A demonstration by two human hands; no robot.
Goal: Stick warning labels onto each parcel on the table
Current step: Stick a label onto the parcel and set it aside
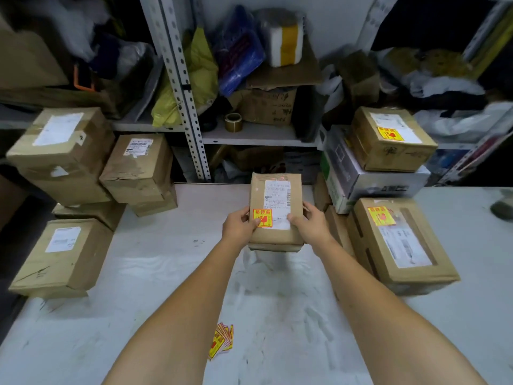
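A: Which markings are legible?
B: The red-and-yellow warning label (263,217) on the held parcel (274,236) reads "易碎品" above a broken-glass symbol. The white shipping label (277,200) beside it bears barcodes, but its print is too blurred to read.

A parcel (274,209) between both hands, over the table (166,273).
Left boxes (138,168) stood beyond the left hand (240,226), right boxes (402,240) beside the right hand (308,222); spare labels (222,340) lay nearer than the hands, a shelf (255,134) behind.
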